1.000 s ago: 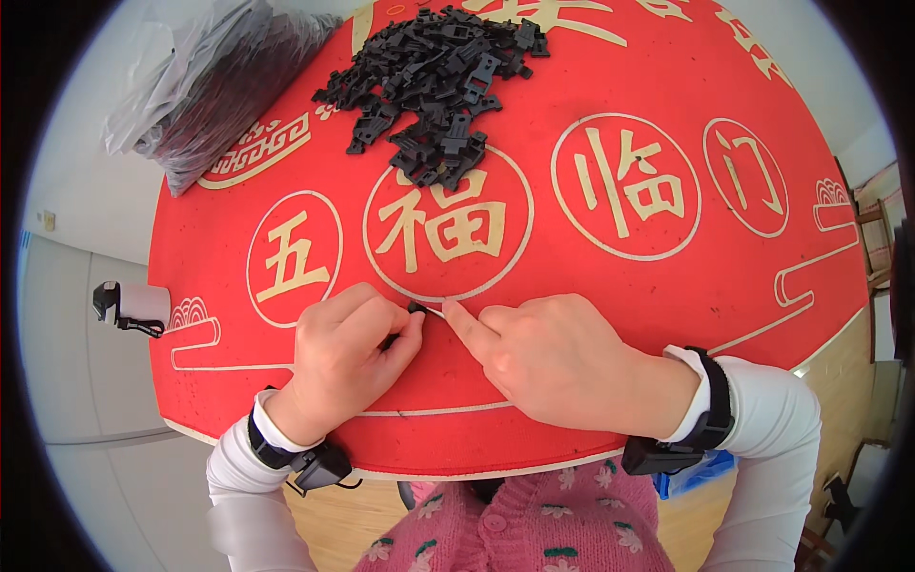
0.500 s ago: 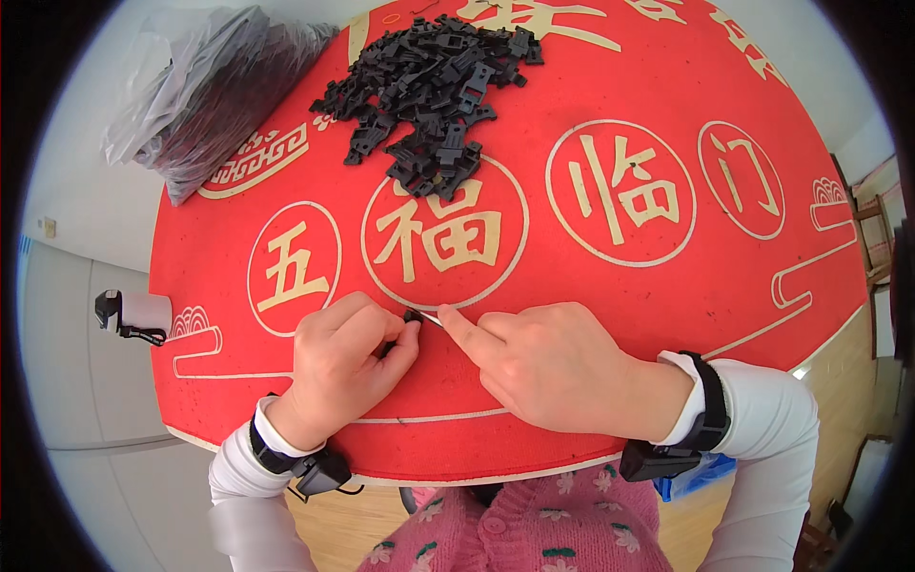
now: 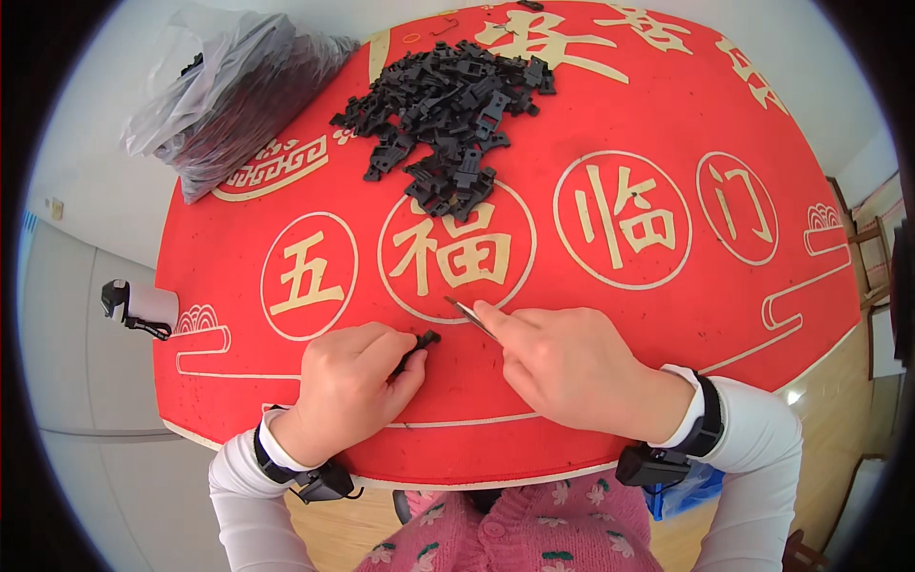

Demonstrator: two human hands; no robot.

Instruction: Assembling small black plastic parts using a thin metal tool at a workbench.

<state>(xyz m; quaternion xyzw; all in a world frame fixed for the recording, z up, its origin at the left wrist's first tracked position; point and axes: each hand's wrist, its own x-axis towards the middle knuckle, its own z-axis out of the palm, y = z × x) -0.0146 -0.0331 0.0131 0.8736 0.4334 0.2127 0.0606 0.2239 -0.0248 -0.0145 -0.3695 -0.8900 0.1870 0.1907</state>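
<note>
Over the red table cover, my left hand (image 3: 345, 389) pinches a small black plastic part (image 3: 428, 339) between thumb and forefinger, its end poking out past the fingertips. My right hand (image 3: 583, 374) grips a slim metal tool with a narrow tip (image 3: 469, 316); its handle is hidden in my fingers, so its exact kind is unclear. The forefinger lies along the tool. Its tip points up and left, a short gap away from the black part. Farther off, a heap of similar black plastic parts (image 3: 443, 105) lies in front of both hands.
At the far left stands a clear plastic bag (image 3: 243, 95) with dark contents. The red table cover (image 3: 610, 315) bears gold and white designs. A white cylinder with a black strapped device (image 3: 143, 307) sits by the left edge. Something blue (image 3: 688, 491) shows below the front edge.
The metal tool has come away from the black part; its tip was against the part before. More of the part now shows beyond my left fingers. The view has shifted slightly.
</note>
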